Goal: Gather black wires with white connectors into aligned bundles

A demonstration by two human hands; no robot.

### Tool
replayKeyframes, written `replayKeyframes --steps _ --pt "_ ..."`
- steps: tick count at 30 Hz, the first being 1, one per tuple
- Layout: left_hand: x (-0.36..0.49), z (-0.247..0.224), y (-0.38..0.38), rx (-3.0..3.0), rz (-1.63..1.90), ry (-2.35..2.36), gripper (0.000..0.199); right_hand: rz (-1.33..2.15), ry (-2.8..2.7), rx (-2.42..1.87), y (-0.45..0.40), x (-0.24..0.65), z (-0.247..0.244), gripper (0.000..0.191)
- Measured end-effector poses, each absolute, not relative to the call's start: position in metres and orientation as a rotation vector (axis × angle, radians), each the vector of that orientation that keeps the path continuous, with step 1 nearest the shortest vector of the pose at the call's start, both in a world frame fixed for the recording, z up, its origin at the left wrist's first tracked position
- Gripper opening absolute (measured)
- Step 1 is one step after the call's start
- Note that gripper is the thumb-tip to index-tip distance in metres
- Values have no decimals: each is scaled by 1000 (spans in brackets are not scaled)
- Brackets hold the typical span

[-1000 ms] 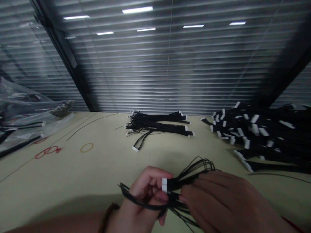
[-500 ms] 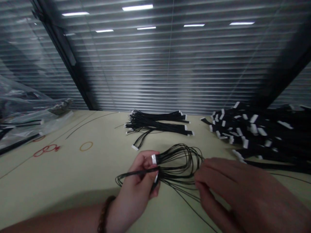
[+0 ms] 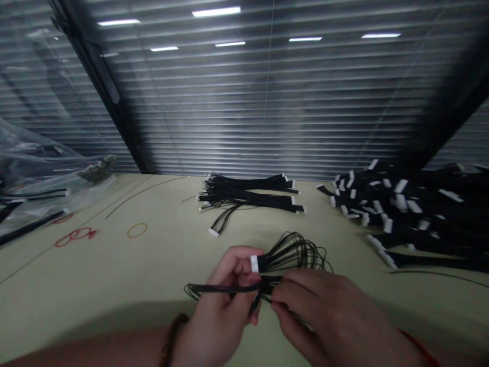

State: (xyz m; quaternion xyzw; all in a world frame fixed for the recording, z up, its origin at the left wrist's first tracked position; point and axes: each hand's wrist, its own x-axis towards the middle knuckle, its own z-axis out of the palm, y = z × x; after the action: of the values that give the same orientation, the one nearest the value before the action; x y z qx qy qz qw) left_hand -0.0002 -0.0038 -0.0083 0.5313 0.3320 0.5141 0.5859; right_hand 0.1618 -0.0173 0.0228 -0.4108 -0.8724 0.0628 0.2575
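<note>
My left hand (image 3: 225, 306), low in the middle, is closed around a looped bundle of thin black wires (image 3: 294, 251). A white connector (image 3: 254, 263) on the bundle shows at its fingertips, and a narrow wire loop sticks out to the left across the fingers. Just right of it, my right hand (image 3: 324, 311) pinches the same wires near the left fingertips, palm down. Wire loops arch up behind the right fingers, which hide part of the bundle.
Black cables (image 3: 248, 196) with white connectors lie at the back centre. A large cable pile (image 3: 420, 214) fills the right. Red bands (image 3: 74, 237), a yellow band (image 3: 136, 230) and plastic bags (image 3: 49, 163) are at the left, on the pale table (image 3: 160, 265).
My right hand has moved left along the wires, close to my left hand. My left hand has shifted slightly right and down, and the wire loops are bunched more tightly.
</note>
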Motion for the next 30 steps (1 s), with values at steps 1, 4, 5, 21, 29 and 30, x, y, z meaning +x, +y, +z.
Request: replayKeyframes --steps 1,4,5,21,29,30 --pt "0 -8 -4 1255 1195 769 14 206 -2360 -1141 -17 161 23 14" --pt "1 -7 -6 1285 1183 768 11 340 -2339 -1236 -18 159 24 18" --pt "1 -7 -6 1288 1181 770 10 366 -2338 -1252 -18 159 25 20" --pt "2 -6 -4 1246 1119 857 12 465 -2351 -1154 -10 175 53 26" --pt "-1 -2 0 1176 1120 913 14 1127 -1983 -889 35 243 104 41" --pt "-1 -2 0 1167 1123 904 14 991 -1936 -942 39 246 105 51"
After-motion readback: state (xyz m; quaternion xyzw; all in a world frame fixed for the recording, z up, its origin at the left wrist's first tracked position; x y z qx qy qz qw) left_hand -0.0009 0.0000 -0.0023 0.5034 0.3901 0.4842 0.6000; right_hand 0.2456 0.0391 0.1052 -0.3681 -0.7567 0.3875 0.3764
